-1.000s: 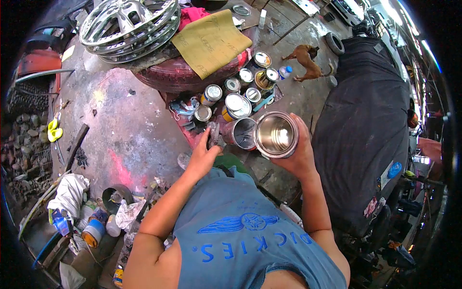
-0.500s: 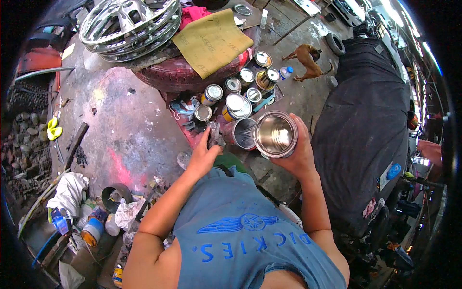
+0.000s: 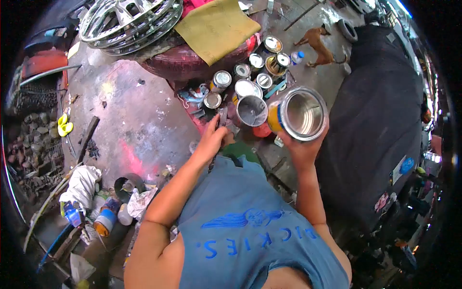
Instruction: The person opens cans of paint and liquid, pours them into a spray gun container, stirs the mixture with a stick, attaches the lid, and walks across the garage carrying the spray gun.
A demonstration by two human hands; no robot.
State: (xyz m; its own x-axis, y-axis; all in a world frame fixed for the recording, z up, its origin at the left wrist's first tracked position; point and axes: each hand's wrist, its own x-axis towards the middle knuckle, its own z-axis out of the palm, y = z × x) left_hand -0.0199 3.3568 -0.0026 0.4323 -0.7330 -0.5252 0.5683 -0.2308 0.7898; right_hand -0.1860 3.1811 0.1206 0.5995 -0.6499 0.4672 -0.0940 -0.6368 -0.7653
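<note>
My right hand [image 3: 304,144] is closed round an open metal paint can [image 3: 275,115]. The can has a yellow and blue label, and its mouth faces me, showing a shiny inside. My left hand [image 3: 215,137] is closed on a small, greyish, see-through thing [image 3: 223,115] that I cannot make out. Between my hands stands an open can [image 3: 252,111] with a grey-coated inside, apart from the can in my right hand. Behind it are a lidded can [image 3: 248,88] and several more paint cans [image 3: 221,80].
A tyre [image 3: 192,65] bears yellow-brown masking paper [image 3: 214,29]. Stacked silver wheel rims [image 3: 130,24] lie at upper left. A dog [image 3: 318,44] stands beyond the cans. A dark cover [image 3: 380,120] drapes something large at right. Bottles and rags [image 3: 82,185] litter the lower left.
My right hand has moved the can rightward and slightly away, and its label now shows. The grey-coated can is seen more from above. The view has shifted a little.
</note>
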